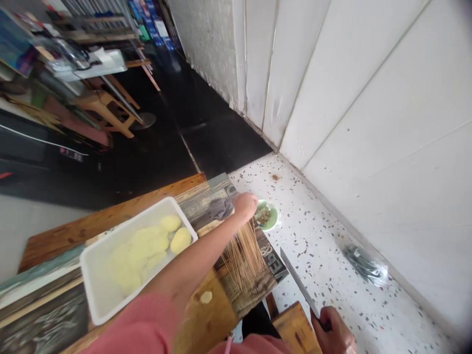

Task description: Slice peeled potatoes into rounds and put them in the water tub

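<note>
Head view: rectangular white plastic tub (87, 284) on desk (254, 302) holds peeled yellow potatoes (180, 240). Round green bin (274, 215) past desk edge holds brownish scraps (263, 216). Right grip (336, 330) wrapped round black-handled steel knife (303, 289), blade extending forward. Left grip (245, 205) curled near bin; can't tell if loaded.

Head-high view, forward and down.

The right hand (335, 328) grips a knife (303, 288), left hand (245, 204) near sticks (244, 253).

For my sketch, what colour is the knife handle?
The knife handle looks black where visible; see the head view.
</note>
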The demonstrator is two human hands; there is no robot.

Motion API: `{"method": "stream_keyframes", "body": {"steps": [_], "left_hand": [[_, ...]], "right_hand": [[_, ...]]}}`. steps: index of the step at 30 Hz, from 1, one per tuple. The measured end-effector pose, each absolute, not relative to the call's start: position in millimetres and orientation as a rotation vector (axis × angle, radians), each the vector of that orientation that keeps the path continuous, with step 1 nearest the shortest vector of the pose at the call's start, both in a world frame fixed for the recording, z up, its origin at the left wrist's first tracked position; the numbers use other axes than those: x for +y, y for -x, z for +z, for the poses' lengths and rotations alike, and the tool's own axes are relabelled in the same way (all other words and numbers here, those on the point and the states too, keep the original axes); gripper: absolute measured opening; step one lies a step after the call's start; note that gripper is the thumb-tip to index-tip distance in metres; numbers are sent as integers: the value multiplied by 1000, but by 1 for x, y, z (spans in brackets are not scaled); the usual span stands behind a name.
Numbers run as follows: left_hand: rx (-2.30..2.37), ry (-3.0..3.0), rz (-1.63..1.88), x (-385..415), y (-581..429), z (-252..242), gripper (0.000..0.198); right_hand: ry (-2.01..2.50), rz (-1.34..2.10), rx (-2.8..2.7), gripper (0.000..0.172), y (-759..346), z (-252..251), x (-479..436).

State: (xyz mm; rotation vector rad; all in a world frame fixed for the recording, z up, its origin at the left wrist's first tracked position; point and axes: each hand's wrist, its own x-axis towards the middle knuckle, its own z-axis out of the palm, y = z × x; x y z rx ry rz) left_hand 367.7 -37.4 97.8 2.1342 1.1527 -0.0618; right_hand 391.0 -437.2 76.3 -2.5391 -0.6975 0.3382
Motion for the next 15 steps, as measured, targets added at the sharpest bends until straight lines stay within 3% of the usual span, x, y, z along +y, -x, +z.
{"method": "stream_keyframes", "body": {"steps": [4, 7, 10, 15], "left_hand": [[995, -2237, -142, -86, -299, 102, 23], [700, -2417, -315, -138, -214, 78, 22], [774, -2334, -509, -182, -143, 43, 44], [1002, -2212, -486, -208, -111, 9, 32]], "right_hand": [[2519, 405, -792, 42, -406, 73, -431], [2506, 424, -865, 39, -415, 73, -417], [2497, 446, -923, 39, -418, 72, -397], [2473, 445, -1066, 41, -412, 75, -364]]}}
